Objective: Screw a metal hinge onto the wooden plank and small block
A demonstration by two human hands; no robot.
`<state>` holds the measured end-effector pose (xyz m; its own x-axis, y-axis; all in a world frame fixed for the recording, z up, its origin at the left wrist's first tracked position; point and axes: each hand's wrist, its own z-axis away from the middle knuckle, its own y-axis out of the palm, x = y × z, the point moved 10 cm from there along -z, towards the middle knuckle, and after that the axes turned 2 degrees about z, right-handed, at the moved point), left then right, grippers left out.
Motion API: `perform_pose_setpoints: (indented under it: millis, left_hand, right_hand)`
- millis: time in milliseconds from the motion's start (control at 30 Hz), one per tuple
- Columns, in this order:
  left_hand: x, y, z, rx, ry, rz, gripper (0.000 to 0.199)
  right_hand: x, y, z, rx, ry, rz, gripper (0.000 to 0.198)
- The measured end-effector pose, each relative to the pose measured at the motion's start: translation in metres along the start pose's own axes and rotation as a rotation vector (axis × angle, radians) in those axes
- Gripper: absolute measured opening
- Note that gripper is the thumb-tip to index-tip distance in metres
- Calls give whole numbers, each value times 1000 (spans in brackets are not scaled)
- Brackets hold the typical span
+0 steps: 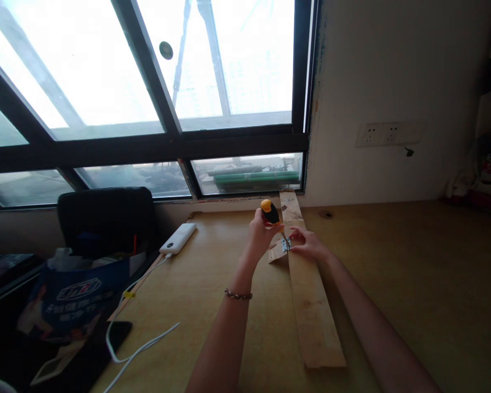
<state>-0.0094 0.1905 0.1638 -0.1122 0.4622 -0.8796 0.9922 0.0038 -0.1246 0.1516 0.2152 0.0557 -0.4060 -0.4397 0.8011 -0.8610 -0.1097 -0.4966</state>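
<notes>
A screwdriver (pixel 271 213) with a yellow and black handle is held in my left hand (pixel 263 233), fingers closed round it. Its shaft slants down to a small metal hinge (pixel 286 244). The hinge lies across the edge of a long wooden board (pixel 313 311) and a short wood piece (pixel 277 253) to its left. My right hand (pixel 306 243) rests on the board just right of the hinge, thumb and fingertips bent in close to it. Whether those fingertips pinch a screw or the hinge is too small to make out.
A white power bank (pixel 178 238) with a white cable (pixel 147 343) lies on the wooden table (pixel 229 316). Beyond the table's left edge are a black chair (pixel 106 218) and a blue bag (pixel 76 297). A window and a wall with sockets (pixel 388 134) stand behind.
</notes>
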Motion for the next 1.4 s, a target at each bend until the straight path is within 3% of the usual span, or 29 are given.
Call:
perform_pose_setpoints:
  millis: [167, 367, 433, 667, 1033, 1233, 1400]
  left_hand:
    - [-10, 15, 5, 86, 101, 75, 35]
    - [-12, 21, 9, 43, 94, 141, 70]
    - [-13, 23, 9, 59, 79, 155, 74]
    - [-3, 25, 7, 90, -16, 202, 75]
    - [-3, 25, 6, 60, 40, 134, 59]
    - [-7, 39, 12, 213, 67, 138, 36]
    - [-2, 50, 17, 258, 35, 284, 47]
  right_hand:
    - [0, 0, 0, -4, 4, -17, 68]
    - [3, 0, 0, 7, -3, -17, 65]
    - [6, -1, 1, 6, -8, -7, 64]
    - [7, -1, 1, 12, 6, -20, 65]
    - [2, 0, 0, 7, 6, -30, 67]
    - [2, 1, 0, 16, 4, -30, 68]
    - [3, -1, 0, 7, -2, -20, 67]
